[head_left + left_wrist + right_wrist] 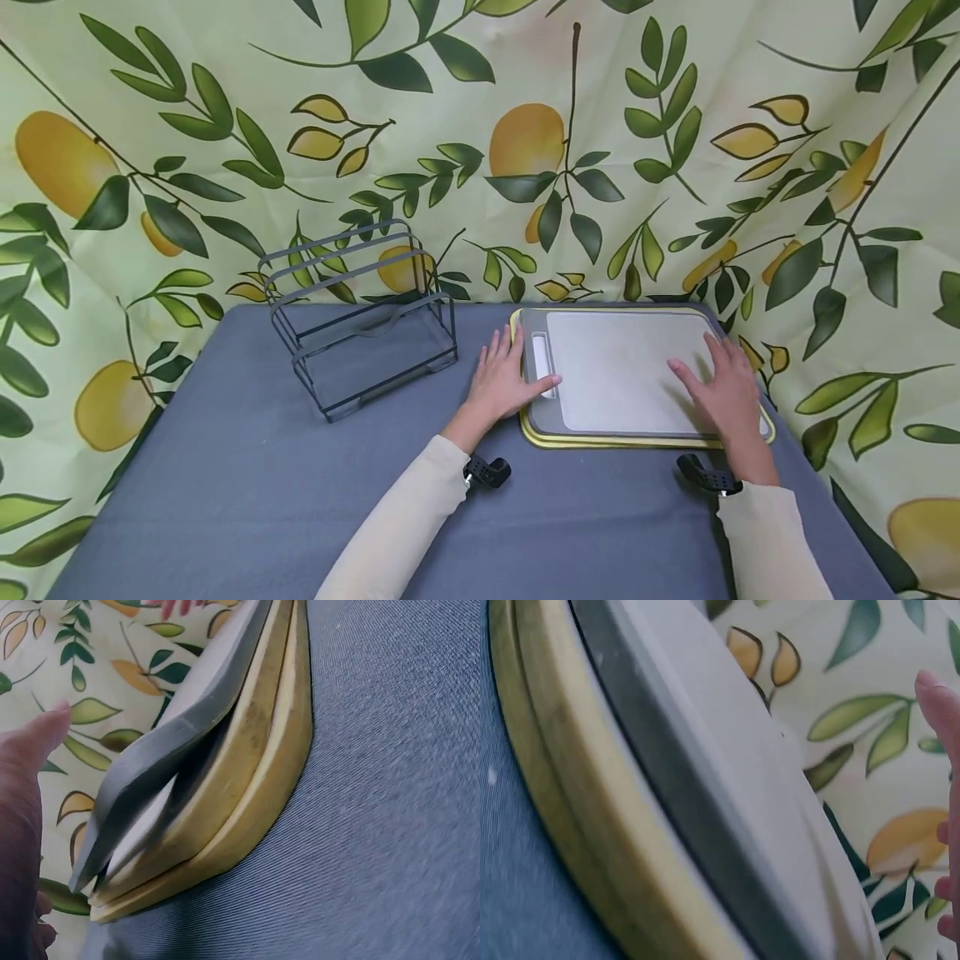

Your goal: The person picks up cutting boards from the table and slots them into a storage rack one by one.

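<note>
Grey-blue table (pixel 225 500), stacked cutting boards (pixel 622 371), left hand (pixel 502 379) flat at handle end, right hand (pixel 723 392) flat on top

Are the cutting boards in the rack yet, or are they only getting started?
Only starting, it seems. The wire rack stands with nothing in its slots. The stacked cutting boards, a grey one on top of yellow ones, lie flat on the blue table. The left hand touches the stack's handle end and the right hand rests flat on top. No board is lifted, so all the moving is probably left.
</note>
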`<state>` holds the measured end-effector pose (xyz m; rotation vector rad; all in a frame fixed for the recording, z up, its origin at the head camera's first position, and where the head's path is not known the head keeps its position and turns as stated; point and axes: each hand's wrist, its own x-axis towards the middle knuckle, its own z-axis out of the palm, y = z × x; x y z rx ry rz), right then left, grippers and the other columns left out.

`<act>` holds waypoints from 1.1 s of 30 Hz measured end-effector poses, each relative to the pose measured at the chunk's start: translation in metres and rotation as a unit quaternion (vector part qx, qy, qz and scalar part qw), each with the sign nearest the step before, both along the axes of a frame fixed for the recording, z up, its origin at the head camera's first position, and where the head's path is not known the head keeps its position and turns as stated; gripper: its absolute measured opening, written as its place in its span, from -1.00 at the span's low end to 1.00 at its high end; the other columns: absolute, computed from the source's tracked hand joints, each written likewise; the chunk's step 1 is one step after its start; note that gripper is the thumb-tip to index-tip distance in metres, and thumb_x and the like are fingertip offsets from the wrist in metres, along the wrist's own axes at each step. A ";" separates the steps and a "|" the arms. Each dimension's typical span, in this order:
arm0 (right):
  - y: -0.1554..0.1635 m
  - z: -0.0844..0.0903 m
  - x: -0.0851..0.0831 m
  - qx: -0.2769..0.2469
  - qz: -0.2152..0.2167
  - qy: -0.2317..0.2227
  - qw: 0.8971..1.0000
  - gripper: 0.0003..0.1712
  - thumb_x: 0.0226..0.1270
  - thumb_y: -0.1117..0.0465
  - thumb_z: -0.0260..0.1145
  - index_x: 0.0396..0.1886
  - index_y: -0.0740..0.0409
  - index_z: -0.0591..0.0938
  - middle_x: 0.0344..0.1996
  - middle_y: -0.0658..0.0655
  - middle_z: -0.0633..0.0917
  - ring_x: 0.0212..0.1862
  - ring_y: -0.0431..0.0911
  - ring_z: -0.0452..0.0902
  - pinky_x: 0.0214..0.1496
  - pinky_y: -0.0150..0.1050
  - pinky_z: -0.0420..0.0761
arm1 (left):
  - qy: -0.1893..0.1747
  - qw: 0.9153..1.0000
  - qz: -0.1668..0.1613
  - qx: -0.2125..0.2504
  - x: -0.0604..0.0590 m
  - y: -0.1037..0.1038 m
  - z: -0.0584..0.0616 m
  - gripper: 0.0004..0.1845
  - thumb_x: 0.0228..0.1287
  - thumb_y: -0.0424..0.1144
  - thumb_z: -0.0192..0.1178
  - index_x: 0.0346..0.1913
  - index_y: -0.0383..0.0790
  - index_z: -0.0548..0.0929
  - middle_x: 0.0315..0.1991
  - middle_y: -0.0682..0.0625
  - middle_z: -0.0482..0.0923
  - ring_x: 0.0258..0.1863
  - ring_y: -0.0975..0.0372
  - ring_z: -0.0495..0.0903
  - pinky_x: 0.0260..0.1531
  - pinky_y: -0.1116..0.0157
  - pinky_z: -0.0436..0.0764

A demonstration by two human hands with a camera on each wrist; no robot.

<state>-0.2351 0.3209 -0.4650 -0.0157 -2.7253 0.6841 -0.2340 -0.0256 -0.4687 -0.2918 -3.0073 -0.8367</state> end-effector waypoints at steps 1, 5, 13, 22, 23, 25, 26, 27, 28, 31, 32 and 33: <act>0.003 -0.002 0.001 -0.011 -0.007 0.001 1.000 -0.02 0.40 -0.34 0.16 0.55 0.25 0.25 0.46 0.55 0.24 0.47 0.48 0.12 0.34 0.53 0.15 | -0.001 1.000 0.003 0.010 0.001 0.001 -0.001 0.19 0.19 0.53 0.08 0.64 -0.16 -0.07 0.65 -0.21 -0.13 0.65 -0.08 -0.13 0.61 -0.08 -0.01; 0.012 -0.009 0.006 -0.038 -0.036 -0.007 0.999 -0.04 0.41 -0.30 0.16 0.55 0.25 0.24 0.49 0.49 0.24 0.48 0.44 0.12 0.39 0.46 0.16 | -0.003 0.999 0.012 0.043 0.003 0.003 -0.007 0.19 0.20 0.49 0.12 0.63 -0.25 -0.04 0.65 -0.19 -0.10 0.65 -0.05 -0.11 0.61 -0.06 0.00; 0.013 -0.017 0.014 -0.067 -0.099 -0.023 0.993 -0.07 0.42 -0.33 0.11 0.54 0.20 0.28 0.50 0.39 0.29 0.49 0.38 0.19 0.43 0.38 0.20 | -0.001 0.996 0.017 0.085 0.005 0.003 -0.016 0.15 0.26 0.42 0.13 0.61 -0.33 0.00 0.64 -0.23 -0.06 0.64 -0.07 -0.06 0.60 -0.05 0.05; 0.011 -0.017 0.012 -0.088 -0.149 -0.084 0.981 -0.02 0.41 -0.42 0.03 0.59 0.10 0.21 0.50 0.37 0.31 0.47 0.38 0.21 0.39 0.39 0.23 | 0.002 0.995 0.024 0.101 0.011 0.001 -0.033 0.11 0.25 0.39 0.16 0.60 -0.30 0.05 0.63 -0.18 0.03 0.64 -0.05 -0.02 0.61 -0.02 -0.02; 0.012 -0.017 0.012 -0.085 -0.154 -0.093 0.980 0.00 0.41 -0.44 0.01 0.60 0.11 0.19 0.51 0.38 0.30 0.47 0.39 0.20 0.39 0.39 0.23 | 0.003 0.994 0.022 0.108 0.011 0.000 -0.033 0.10 0.25 0.37 0.17 0.61 -0.28 0.06 0.63 -0.17 0.03 0.64 -0.04 -0.02 0.62 -0.02 -0.02; 0.013 -0.016 0.012 -0.081 -0.163 -0.110 0.977 0.02 0.40 -0.46 -0.03 0.61 0.12 0.16 0.50 0.40 0.29 0.46 0.41 0.21 0.37 0.41 0.24 | 0.004 0.993 0.018 0.115 0.011 -0.002 -0.035 0.08 0.24 0.34 0.20 0.61 -0.25 0.07 0.63 -0.14 0.03 0.65 -0.02 -0.04 0.62 0.00 -0.03; 0.013 -0.016 0.012 -0.078 -0.166 -0.119 0.976 0.04 0.40 -0.47 -0.04 0.61 0.13 0.15 0.50 0.41 0.28 0.44 0.42 0.22 0.36 0.42 0.25 | 0.005 0.993 0.014 0.114 0.011 -0.003 -0.035 0.07 0.24 0.34 0.20 0.61 -0.24 0.08 0.63 -0.13 0.04 0.65 -0.01 -0.04 0.62 0.01 -0.03; 0.013 -0.016 0.012 -0.074 -0.165 -0.123 0.976 0.04 0.40 -0.48 -0.05 0.61 0.14 0.15 0.50 0.42 0.28 0.44 0.43 0.22 0.35 0.42 0.26 | 0.004 0.994 0.009 0.112 0.011 -0.004 -0.036 0.07 0.24 0.34 0.20 0.61 -0.23 0.08 0.63 -0.11 0.03 0.65 0.00 -0.04 0.62 0.02 -0.04; 0.014 -0.016 0.011 -0.069 -0.164 -0.127 0.976 0.05 0.40 -0.48 -0.06 0.61 0.15 0.14 0.49 0.43 0.28 0.43 0.43 0.22 0.34 0.42 0.27 | 0.003 0.994 0.004 0.108 0.011 -0.004 -0.036 0.07 0.23 0.34 0.20 0.61 -0.22 0.07 0.63 -0.11 0.03 0.65 0.01 -0.05 0.63 0.04 -0.05; 0.014 -0.016 0.010 -0.047 -0.160 -0.136 0.977 0.08 0.40 -0.50 -0.09 0.60 0.20 0.14 0.47 0.47 0.30 0.40 0.46 0.23 0.30 0.44 0.29 | 0.000 0.995 -0.014 0.096 0.011 -0.005 -0.037 0.07 0.24 0.34 0.17 0.62 -0.21 0.05 0.64 -0.10 0.01 0.66 0.03 -0.07 0.63 0.04 -0.08; 0.015 -0.017 0.009 -0.039 -0.157 -0.136 0.977 0.09 0.40 -0.50 -0.10 0.59 0.22 0.15 0.46 0.48 0.30 0.39 0.47 0.24 0.29 0.45 0.29 | 0.000 0.995 -0.019 0.094 0.011 -0.005 -0.037 0.06 0.24 0.34 0.16 0.62 -0.21 0.06 0.64 -0.10 0.01 0.66 0.03 -0.07 0.63 0.04 -0.08; 0.015 -0.018 0.008 -0.032 -0.155 -0.137 0.978 0.10 0.40 -0.51 -0.10 0.59 0.24 0.15 0.45 0.49 0.30 0.39 0.48 0.23 0.29 0.45 0.27 | 0.000 0.995 -0.023 0.094 0.011 -0.006 -0.038 0.05 0.25 0.31 0.16 0.61 -0.22 0.06 0.64 -0.10 0.02 0.66 0.04 -0.07 0.63 0.04 -0.09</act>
